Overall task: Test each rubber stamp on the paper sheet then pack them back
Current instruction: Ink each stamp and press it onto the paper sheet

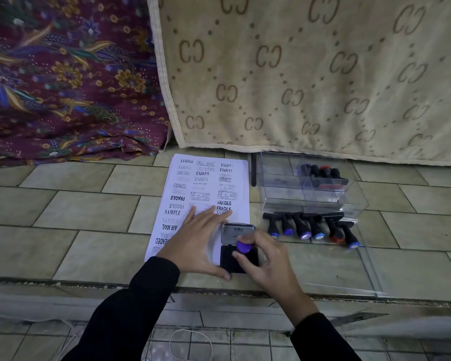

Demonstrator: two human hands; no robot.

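Note:
A white paper sheet [211,183] covered with printed stamp marks lies on the tiled floor. At its near right corner sits an open black ink pad [238,261] with its silver lid [237,233] raised. My right hand [268,261] grips a rubber stamp with a purple cap [243,246] and holds it down on the pad. My left hand [201,238] rests flat on the paper with fingers spread, its thumb against the pad's near left edge. Several stamps [313,229] with blue, purple and red caps lie in a row to the right.
A clear plastic box [279,178] at the back right holds a few more stamps [323,174]. A clear lid [370,269] lies under the stamp row. A beige patterned cloth [310,74] and a purple floral cloth [63,74] hang behind. A step edge runs below my hands.

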